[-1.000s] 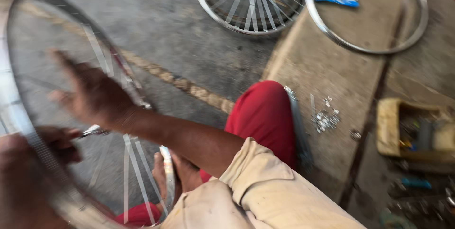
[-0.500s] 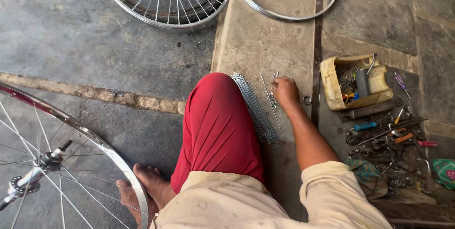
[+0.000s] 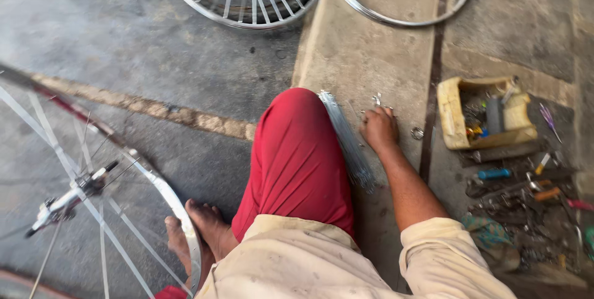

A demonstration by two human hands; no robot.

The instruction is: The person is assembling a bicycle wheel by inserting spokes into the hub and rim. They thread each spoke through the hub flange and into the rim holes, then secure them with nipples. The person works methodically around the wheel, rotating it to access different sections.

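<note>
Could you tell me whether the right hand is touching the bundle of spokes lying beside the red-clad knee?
Apart. The head view shows the right hand on small metal bits, with bare concrete between it and the bundle of spokes.

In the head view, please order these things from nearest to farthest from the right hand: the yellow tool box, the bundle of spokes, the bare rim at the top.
From the right hand:
1. Bundle of spokes, just left, beside the knee.
2. Yellow tool box, to the right.
3. Bare rim, lying far up on the floor.

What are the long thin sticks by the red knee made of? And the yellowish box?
The bundle of spokes looks like bare metal: thin, straight, silvery-grey and shiny. The right hand rests beside it. The tool box seems plastic, perhaps a cut-open container: dull cream, thick, grimy walls.
</note>
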